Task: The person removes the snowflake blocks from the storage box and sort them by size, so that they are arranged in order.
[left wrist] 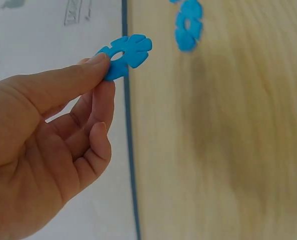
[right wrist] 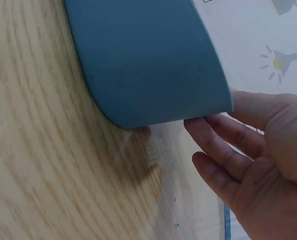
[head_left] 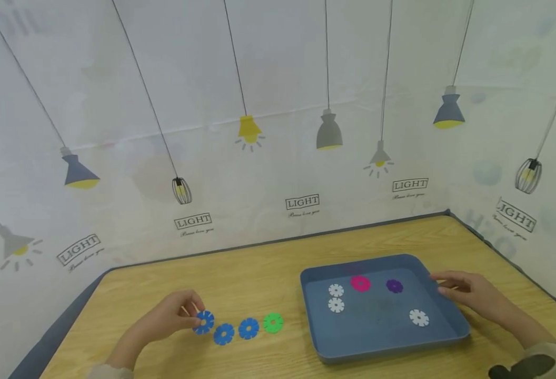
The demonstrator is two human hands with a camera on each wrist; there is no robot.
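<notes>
My left hand (head_left: 170, 317) pinches a blue snowflake disc (left wrist: 137, 49) between thumb and fingertips, at the left end of a row of discs. On the table, two more blue snowflake discs (head_left: 224, 333) and a green snowflake disc (head_left: 272, 322) lie to its right. My right hand (head_left: 476, 296) grips the right rim of a blue-grey tray (right wrist: 148, 65), its thumb and fingers on either side of the edge. Inside the tray are white snowflake discs (head_left: 419, 317), a pink one (head_left: 360, 283) and a purple one (head_left: 394, 286).
The wood-grain table (head_left: 240, 273) has a dark edge along the back. White sheets (head_left: 268, 168) printed with hanging lamps stand behind it and at the sides. The tray's raised walls enclose the discs inside it.
</notes>
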